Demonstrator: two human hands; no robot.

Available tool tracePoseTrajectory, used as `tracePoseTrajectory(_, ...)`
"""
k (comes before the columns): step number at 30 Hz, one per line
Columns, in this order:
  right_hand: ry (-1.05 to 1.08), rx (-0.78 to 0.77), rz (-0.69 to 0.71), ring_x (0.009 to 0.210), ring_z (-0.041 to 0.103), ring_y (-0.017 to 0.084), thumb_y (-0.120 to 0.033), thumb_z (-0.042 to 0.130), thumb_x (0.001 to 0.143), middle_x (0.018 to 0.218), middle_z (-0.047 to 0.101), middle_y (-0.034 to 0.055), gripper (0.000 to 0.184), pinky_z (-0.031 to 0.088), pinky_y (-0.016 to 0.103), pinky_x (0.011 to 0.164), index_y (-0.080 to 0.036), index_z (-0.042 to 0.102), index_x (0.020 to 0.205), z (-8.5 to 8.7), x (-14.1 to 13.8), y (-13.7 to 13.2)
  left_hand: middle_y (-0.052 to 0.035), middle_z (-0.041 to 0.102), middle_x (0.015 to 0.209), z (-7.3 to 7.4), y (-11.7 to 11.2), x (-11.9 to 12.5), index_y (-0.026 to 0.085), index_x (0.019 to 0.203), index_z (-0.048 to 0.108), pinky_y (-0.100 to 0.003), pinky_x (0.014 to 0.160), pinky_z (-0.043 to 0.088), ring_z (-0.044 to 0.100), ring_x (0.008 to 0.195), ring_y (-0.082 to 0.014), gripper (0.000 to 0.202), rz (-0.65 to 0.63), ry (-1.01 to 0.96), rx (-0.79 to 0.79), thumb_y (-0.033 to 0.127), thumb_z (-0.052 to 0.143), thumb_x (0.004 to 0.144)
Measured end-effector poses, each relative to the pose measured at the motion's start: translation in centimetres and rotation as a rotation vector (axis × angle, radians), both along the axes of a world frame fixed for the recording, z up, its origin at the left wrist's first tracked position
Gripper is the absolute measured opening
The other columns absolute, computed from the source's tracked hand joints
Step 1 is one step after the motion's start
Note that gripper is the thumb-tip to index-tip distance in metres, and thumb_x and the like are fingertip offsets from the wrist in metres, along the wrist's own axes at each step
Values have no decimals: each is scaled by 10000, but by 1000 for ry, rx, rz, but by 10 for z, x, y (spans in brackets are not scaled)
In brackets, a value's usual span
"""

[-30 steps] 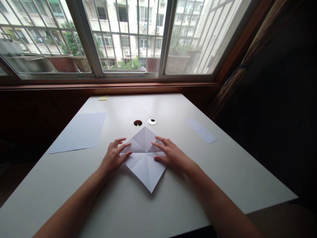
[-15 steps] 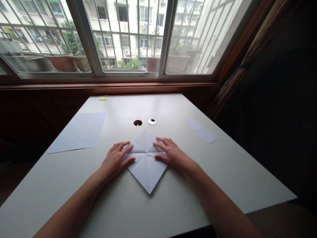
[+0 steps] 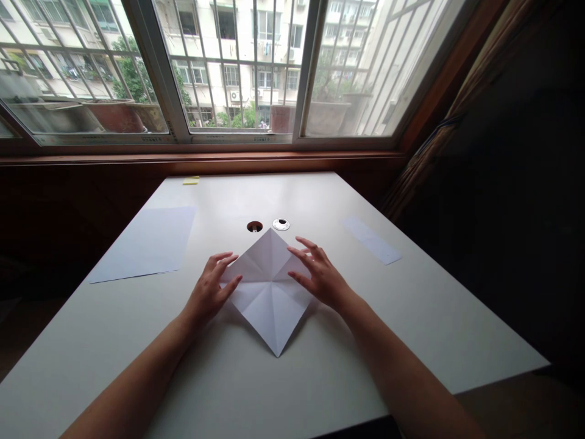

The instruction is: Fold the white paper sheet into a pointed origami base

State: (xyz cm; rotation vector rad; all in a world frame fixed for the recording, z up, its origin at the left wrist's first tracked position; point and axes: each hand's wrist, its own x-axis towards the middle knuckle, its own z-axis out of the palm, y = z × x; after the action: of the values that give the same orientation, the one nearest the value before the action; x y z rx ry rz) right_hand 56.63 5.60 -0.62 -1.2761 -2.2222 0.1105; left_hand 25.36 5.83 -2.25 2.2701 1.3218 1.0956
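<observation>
A creased white square of paper (image 3: pixel 269 299) lies as a diamond on the white table (image 3: pixel 292 378), its crease lines meeting near the middle. My left hand (image 3: pixel 211 291) rests on its left corner with fingers spread and holds nothing. My right hand (image 3: pixel 320 274) hovers over the right corner, fingers apart and lifted slightly off the sheet. The paper's far half rises a little from the table.
A flat white sheet (image 3: pixel 146 244) lies at the left, a narrow paper strip (image 3: pixel 372 241) at the right. A cable hole (image 3: pixel 255 227) and its round cap (image 3: pixel 280 224) sit just beyond the paper. A yellow sticky note (image 3: pixel 191 181) is at the far edge, below the window.
Both hands have pulled apart from the centre of the paper. My right hand has lifted off it, and the far point of the sheet has sprung up.
</observation>
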Motion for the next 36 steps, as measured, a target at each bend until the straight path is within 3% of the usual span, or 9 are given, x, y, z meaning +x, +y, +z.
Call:
tracePoseTrajectory(4, 100, -89, -7, 1018, 621, 252, -323, 555, 932, 1356, 522, 86, 601, 565, 439, 858, -361, 323, 1485, -1, 2, 1, -96, 547, 1251, -2, 2, -1, 270, 1330, 520, -390, 817, 562, 604, 1006, -234, 435, 55, -83, -89, 351, 575, 906)
tracePoseTrajectory(7, 171, -196, 7, 882, 649, 215, -262, 561, 912, 1242, 618, 56, 626, 569, 389, 803, -376, 329, 1482, -6, 4, 3, -95, 578, 1236, -4, 3, -3, 260, 1320, 530, -362, 777, 552, 617, 936, -216, 440, 111, -160, -172, 351, 587, 893)
tracePoseTrajectory(12, 305, -312, 71, 852, 646, 180, -242, 550, 886, 1102, 678, 28, 513, 542, 339, 828, -325, 487, 1388, -14, 5, 10, -106, 568, 1287, -7, 6, -5, 244, 1324, 508, -362, 781, 552, 645, 915, -206, 490, 187, -384, -310, 410, 614, 876)
tracePoseTrajectory(18, 348, -343, -48, 836, 626, 187, -306, 530, 877, 1024, 648, 31, 502, 532, 346, 831, -300, 488, 1376, -15, 0, 8, -115, 461, 1365, -12, 8, -3, 287, 1385, 389, -377, 807, 580, 665, 925, -175, 590, 192, -630, -386, 412, 631, 862)
tracePoseTrajectory(23, 237, -349, -71, 852, 610, 206, -355, 579, 859, 1030, 647, 38, 545, 527, 358, 802, -301, 477, 1391, -15, -1, 8, -105, 482, 1282, -12, 6, -2, 311, 1425, 321, -400, 780, 589, 679, 811, -148, 674, 152, -544, -412, 385, 653, 843)
tracePoseTrajectory(26, 130, -327, -57, 960, 590, 244, -413, 616, 862, 1081, 637, 65, 453, 515, 399, 874, -291, 580, 1296, -15, 0, 9, -97, 501, 1266, -13, 6, -3, 316, 1428, 317, -396, 750, 597, 673, 802, -150, 650, 129, -492, -399, 362, 627, 858)
tracePoseTrajectory(31, -28, -249, -156, 1256, 424, 328, -566, 676, 804, 1388, 434, 79, 461, 418, 502, 1056, -338, 657, 1204, -15, 2, 6, -107, 417, 1365, -17, 8, -6, 293, 1342, 508, -439, 887, 567, 578, 1146, -256, 463, 117, -180, -166, 300, 574, 883)
tracePoseTrajectory(33, -76, -261, -127, 1374, 301, 350, -613, 664, 794, 1522, 306, 38, 491, 362, 528, 1102, -354, 653, 1212, -15, 3, 5, -90, 374, 1436, -18, 8, -7, 303, 1280, 582, -508, 1012, 485, 479, 1274, -298, 393, 121, 24, -75, 271, 557, 890)
tracePoseTrajectory(36, -156, -333, -20, 1448, 213, 338, -659, 592, 828, 1555, 321, 23, 578, 277, 536, 1153, -362, 575, 1324, -15, 4, 5, -52, 363, 1511, -18, 7, -6, 315, 1257, 609, -582, 1117, 342, 289, 1418, -341, 378, 80, 295, -4, 235, 523, 898)
